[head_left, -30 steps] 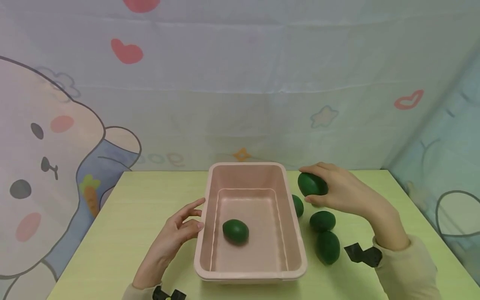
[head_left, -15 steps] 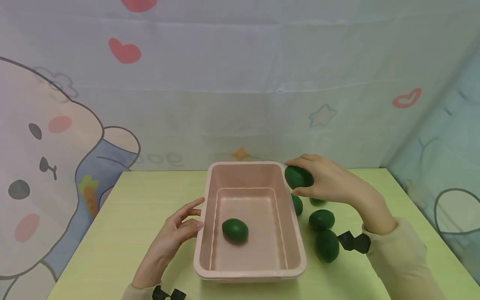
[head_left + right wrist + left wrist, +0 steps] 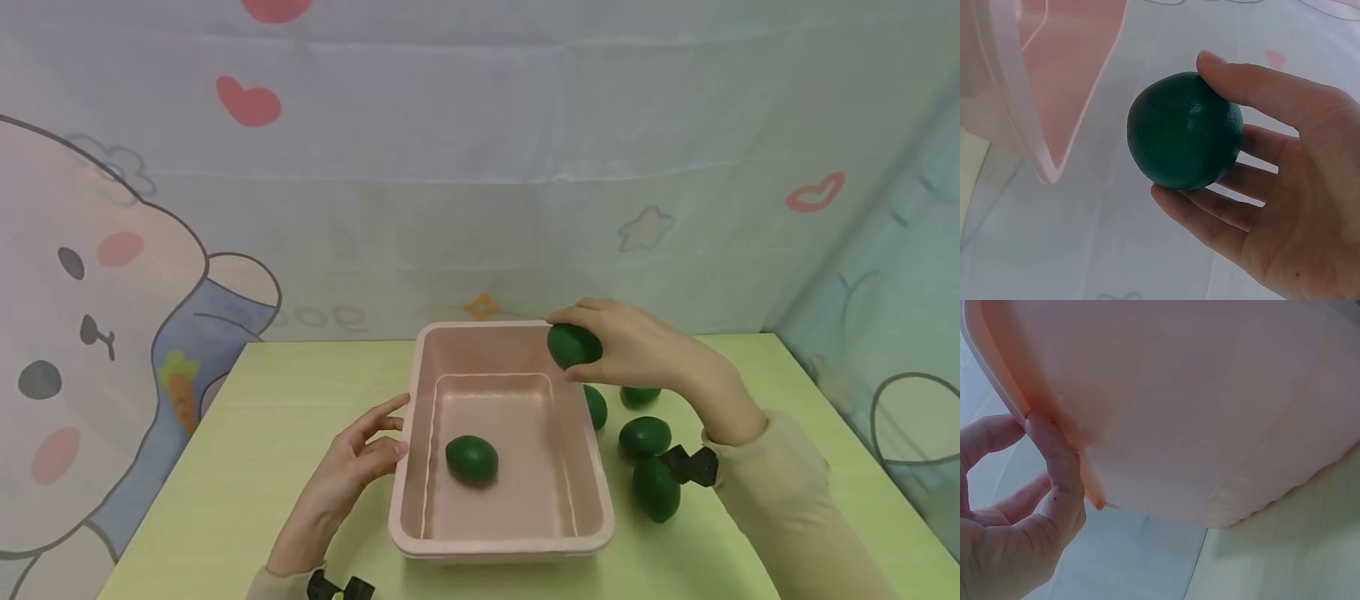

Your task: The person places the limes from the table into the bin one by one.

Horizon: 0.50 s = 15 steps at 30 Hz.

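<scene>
A pink rectangular box (image 3: 501, 546) stands on the table with one dark green avocado (image 3: 472, 460) on its floor. My left hand (image 3: 352, 458) is at the box's left side. Its thumb and fingertips touch the rim (image 3: 997, 369), seen close in the left wrist view. My right hand (image 3: 630, 342) holds another avocado (image 3: 1179, 131) between thumb and fingers, above the box's far right corner. In the right wrist view that avocado is apart from the box wall (image 3: 1072, 69).
On the table (image 3: 300, 400), right of the box, lie several more avocados: one partly hidden by the box wall (image 3: 596, 407), one farther back (image 3: 640, 396), and two nearer ones, the front avocado (image 3: 656, 492) partly covered by the right wrist strap. A printed cloth (image 3: 525, 150) hangs behind.
My right hand has moved left with its avocado, from beside the box to over its far right corner. An avocado behind that hand has come into view. The left hand has stayed put.
</scene>
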Tool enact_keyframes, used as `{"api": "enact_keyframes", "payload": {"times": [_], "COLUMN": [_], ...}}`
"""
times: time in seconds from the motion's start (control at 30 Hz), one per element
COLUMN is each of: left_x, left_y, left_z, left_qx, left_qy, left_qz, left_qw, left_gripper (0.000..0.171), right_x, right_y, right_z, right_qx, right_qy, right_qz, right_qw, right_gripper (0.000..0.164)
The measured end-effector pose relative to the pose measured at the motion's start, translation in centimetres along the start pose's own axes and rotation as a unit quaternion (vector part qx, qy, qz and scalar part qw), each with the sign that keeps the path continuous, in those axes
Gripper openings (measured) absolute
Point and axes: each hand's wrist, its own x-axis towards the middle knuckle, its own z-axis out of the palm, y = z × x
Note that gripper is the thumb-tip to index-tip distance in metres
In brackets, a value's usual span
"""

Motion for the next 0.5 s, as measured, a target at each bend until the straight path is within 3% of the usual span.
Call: {"api": "enact_keyframes", "payload": {"times": [0.5], "left_x": [0.0], "left_y": [-0.2], "left_z": [-0.1], "left_qx": [-0.001], "left_qy": [-0.004], "left_qz": [0.005], "left_qw": [1.0000], "left_gripper": [0.061], "right_x": [2.4], "right_y": [-1.7], "right_z": [0.1], "right_qx": [-0.004], "right_qy": [-0.025], "right_qz": [-0.019], "right_qw": [1.000], "right_gripper": [0.059]}}
